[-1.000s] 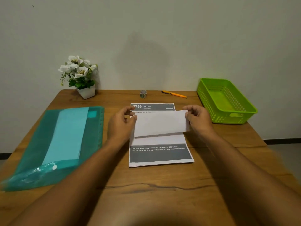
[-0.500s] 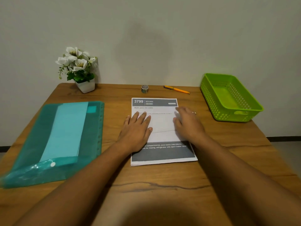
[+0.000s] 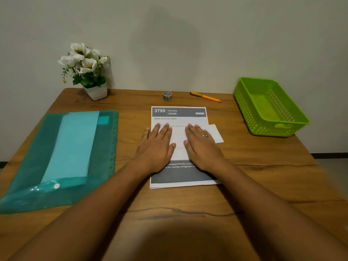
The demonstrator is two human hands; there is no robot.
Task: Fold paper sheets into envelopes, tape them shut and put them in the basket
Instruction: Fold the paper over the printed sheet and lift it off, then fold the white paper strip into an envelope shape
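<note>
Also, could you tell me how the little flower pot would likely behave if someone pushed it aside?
The flower pot would probably tip if pushed high: its flowers spread wider than the small white base, which tapers downward. Pushed low, it would more likely slide, since the wooden table looks smooth.

Bare forearms [image 3: 98, 208]; ring [image 3: 205, 135] on right grip [image 3: 202, 149]
</note>
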